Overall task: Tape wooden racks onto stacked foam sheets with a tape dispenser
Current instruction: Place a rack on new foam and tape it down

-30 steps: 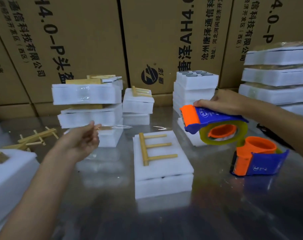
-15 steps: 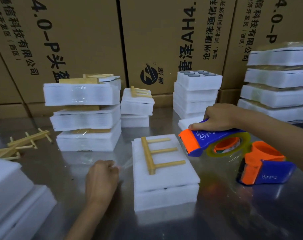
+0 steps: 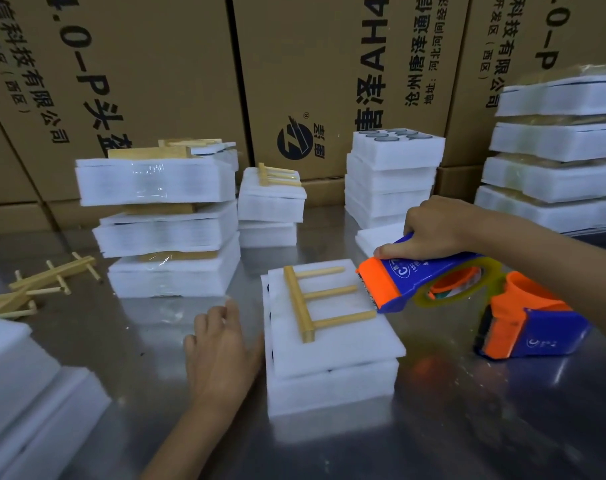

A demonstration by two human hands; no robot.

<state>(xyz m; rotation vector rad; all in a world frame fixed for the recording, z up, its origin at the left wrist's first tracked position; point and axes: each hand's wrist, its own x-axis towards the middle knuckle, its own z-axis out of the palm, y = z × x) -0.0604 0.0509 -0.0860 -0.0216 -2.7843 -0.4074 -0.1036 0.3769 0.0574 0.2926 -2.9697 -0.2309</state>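
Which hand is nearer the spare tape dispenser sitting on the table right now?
Right. The right hand grips the working dispenser just up-left of the spare dispenser; the left hand rests on the table across the foam stack.

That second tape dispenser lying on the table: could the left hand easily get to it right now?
Probably not easily. The second tape dispenser lies beyond the foam stack and the right hand, so the left hand would have to cross both.

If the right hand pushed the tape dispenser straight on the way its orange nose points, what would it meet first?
Most likely the wooden rack lying on the foam stack: the dispenser in the right hand points leftward at its prong tips, seemingly almost touching.
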